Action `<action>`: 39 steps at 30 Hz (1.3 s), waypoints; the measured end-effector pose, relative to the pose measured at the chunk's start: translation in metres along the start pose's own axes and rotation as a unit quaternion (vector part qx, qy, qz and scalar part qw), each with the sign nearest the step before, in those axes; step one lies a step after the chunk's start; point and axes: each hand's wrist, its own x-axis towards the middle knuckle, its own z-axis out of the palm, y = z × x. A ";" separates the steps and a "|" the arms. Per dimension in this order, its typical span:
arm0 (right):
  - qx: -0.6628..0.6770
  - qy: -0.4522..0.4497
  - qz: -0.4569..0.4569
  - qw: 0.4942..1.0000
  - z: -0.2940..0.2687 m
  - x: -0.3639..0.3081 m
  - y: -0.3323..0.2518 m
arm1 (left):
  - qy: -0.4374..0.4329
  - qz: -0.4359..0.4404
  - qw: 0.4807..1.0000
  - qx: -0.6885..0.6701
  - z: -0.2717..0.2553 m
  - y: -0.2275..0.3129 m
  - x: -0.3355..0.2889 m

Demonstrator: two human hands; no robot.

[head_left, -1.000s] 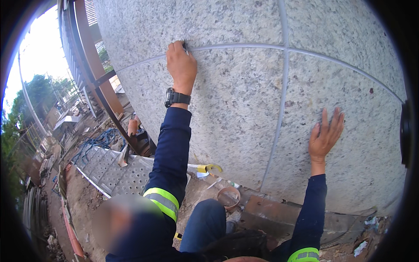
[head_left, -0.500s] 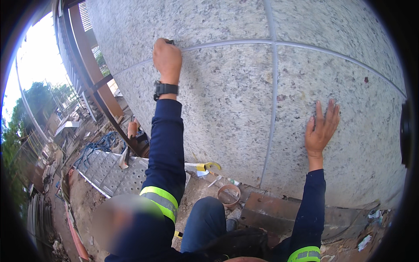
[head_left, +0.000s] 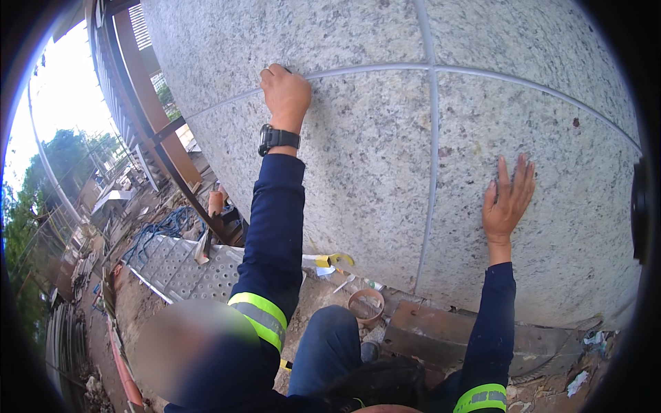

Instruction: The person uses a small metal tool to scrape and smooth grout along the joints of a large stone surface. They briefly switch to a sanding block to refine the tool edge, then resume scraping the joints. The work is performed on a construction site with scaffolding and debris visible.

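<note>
Speckled pale stone slabs (head_left: pixel 365 158) fill the upper middle of the view, with smooth grey joints (head_left: pixel 433 144) between them. At the horizontal joint, my left hand (head_left: pixel 286 95) is closed with its knuckles up. Its fingers press around a small dark piece, mostly hidden, whose kind I cannot make out. Lower down and to the right, my right hand (head_left: pixel 509 203) rests flat on a slab, its fingers stretched out and holding nothing. A black watch (head_left: pixel 279 140) sits on my left wrist.
Below the slabs are a yellow-ended tool with a hooked tip (head_left: pixel 337 261), a round tub (head_left: pixel 365 305) and rusty brown plates (head_left: pixel 427 334). A perforated metal plank (head_left: pixel 200 268) lies to the left, near blue rope (head_left: pixel 169 224) and a steel post (head_left: pixel 186 182).
My left hand has slid a little to the right along the horizontal joint, still closed. My right hand stays in place on the slab.
</note>
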 end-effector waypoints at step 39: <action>0.023 -0.021 0.027 0.999 -0.007 -0.003 0.002 | 0.040 0.033 0.998 -0.047 -0.005 0.000 -0.008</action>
